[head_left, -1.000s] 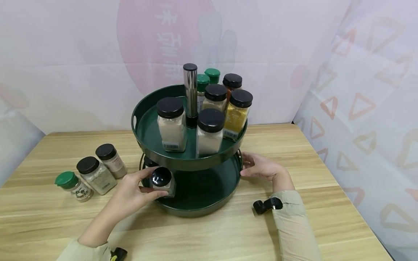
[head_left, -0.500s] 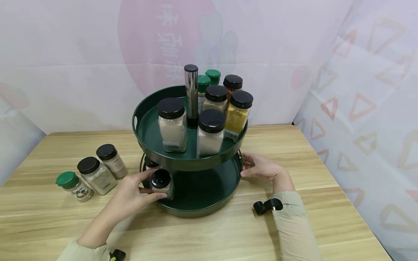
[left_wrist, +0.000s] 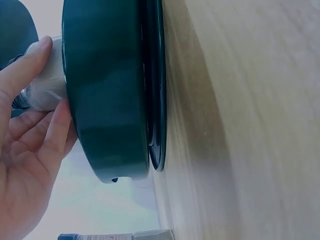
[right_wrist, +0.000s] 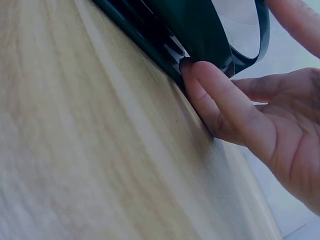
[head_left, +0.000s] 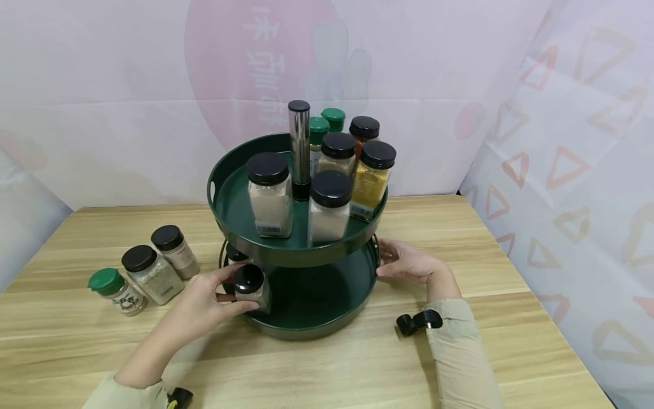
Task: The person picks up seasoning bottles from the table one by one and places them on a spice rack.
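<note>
In the head view my left hand (head_left: 209,295) holds a square spice jar (head_left: 251,288) with a black lid between thumb and fingers, at the left of the lower tray (head_left: 317,335) of a dark green two-tier rack. The left wrist view shows the jar's clear lower part (left_wrist: 50,82) against the tray's outer wall (left_wrist: 107,90) in that view. Behind it, another black-lidded jar (head_left: 236,254) is partly hidden under the upper tier. My right hand (head_left: 409,261) touches the lower tray's right side, its fingertips (right_wrist: 202,70) low by the base.
Several jars, black-lidded and green-capped, stand on the upper tray (head_left: 235,230) around a metal post (head_left: 299,147). Left on the wooden table (head_left: 327,375) are a green-capped shaker (head_left: 120,292) and two black-lidded jars (head_left: 155,278). A patterned cloth (head_left: 128,102) hangs behind.
My left hand and the jar have shifted slightly left on the lower tray. The right hand has stayed in place.
</note>
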Action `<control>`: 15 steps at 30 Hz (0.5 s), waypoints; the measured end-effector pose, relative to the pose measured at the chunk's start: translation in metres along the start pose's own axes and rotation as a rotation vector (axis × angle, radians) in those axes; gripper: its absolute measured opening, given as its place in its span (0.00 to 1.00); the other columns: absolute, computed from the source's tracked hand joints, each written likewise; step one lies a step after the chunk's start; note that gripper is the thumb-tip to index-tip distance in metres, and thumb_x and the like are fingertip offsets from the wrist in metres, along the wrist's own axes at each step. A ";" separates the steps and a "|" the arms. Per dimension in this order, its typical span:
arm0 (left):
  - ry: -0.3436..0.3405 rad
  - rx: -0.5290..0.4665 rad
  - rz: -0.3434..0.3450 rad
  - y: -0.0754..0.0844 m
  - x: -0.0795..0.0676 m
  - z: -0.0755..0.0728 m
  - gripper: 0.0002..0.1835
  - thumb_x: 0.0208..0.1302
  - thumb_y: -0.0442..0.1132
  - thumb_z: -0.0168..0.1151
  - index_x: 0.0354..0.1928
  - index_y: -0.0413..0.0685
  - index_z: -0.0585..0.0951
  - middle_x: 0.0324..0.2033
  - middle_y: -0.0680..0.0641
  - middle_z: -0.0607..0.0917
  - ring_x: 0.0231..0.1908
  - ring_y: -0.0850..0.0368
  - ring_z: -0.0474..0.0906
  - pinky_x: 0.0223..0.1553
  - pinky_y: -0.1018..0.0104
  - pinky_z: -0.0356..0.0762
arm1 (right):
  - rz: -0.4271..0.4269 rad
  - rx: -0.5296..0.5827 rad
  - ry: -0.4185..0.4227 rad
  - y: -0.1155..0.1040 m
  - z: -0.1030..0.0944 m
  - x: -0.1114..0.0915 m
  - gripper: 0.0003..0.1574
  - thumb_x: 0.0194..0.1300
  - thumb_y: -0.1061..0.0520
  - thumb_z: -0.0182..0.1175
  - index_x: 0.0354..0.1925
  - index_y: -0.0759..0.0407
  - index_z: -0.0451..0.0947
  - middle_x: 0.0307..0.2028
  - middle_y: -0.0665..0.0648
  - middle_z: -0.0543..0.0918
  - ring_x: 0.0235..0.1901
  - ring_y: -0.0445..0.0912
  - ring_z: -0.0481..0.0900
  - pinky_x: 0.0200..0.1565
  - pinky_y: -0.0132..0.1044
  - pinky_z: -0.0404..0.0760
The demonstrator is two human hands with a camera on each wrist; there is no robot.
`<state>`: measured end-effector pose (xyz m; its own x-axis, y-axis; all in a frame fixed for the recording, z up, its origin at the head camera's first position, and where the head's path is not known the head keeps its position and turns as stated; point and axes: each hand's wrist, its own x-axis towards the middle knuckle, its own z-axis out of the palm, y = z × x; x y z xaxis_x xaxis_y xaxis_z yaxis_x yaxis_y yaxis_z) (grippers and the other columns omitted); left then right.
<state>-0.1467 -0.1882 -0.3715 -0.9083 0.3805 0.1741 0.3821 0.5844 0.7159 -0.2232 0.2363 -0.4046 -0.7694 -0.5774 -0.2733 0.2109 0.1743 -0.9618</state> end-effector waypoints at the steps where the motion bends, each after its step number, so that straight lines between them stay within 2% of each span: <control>1: -0.005 -0.009 0.000 0.000 0.000 -0.001 0.37 0.52 0.46 0.78 0.64 0.42 0.76 0.52 0.40 0.85 0.46 0.54 0.85 0.36 0.73 0.86 | 0.000 0.001 0.001 0.000 0.000 0.000 0.58 0.60 0.65 0.68 0.76 0.71 0.41 0.72 0.75 0.54 0.59 0.49 0.68 0.56 0.30 0.80; 4: -0.015 -0.039 0.009 -0.001 -0.001 -0.003 0.36 0.53 0.45 0.77 0.64 0.43 0.76 0.54 0.39 0.84 0.48 0.59 0.84 0.38 0.70 0.87 | 0.003 0.005 0.001 0.001 0.000 0.000 0.58 0.61 0.65 0.67 0.76 0.71 0.41 0.73 0.74 0.54 0.60 0.49 0.68 0.56 0.30 0.80; 10: -0.022 -0.069 0.058 -0.003 -0.008 -0.011 0.33 0.56 0.42 0.75 0.64 0.45 0.76 0.55 0.40 0.83 0.51 0.77 0.78 0.43 0.64 0.88 | 0.002 -0.008 -0.005 0.001 -0.001 0.000 0.59 0.62 0.65 0.67 0.76 0.71 0.39 0.74 0.74 0.51 0.64 0.53 0.64 0.57 0.30 0.79; 13: -0.018 -0.068 0.076 -0.005 -0.012 -0.019 0.30 0.57 0.41 0.74 0.62 0.48 0.77 0.56 0.43 0.83 0.52 0.81 0.75 0.45 0.61 0.88 | 0.000 -0.011 -0.002 0.001 -0.001 0.000 0.59 0.62 0.65 0.67 0.76 0.71 0.38 0.75 0.74 0.49 0.66 0.55 0.63 0.57 0.29 0.79; 15: -0.016 -0.059 0.084 -0.007 -0.015 -0.025 0.28 0.59 0.41 0.73 0.62 0.52 0.77 0.56 0.46 0.83 0.53 0.83 0.73 0.46 0.63 0.87 | -0.002 -0.010 -0.003 0.000 -0.001 0.000 0.59 0.62 0.65 0.66 0.76 0.72 0.38 0.75 0.75 0.49 0.67 0.56 0.62 0.57 0.29 0.79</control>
<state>-0.1398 -0.2156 -0.3624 -0.8704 0.4381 0.2245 0.4456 0.5072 0.7377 -0.2232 0.2371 -0.4046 -0.7682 -0.5799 -0.2713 0.2034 0.1807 -0.9623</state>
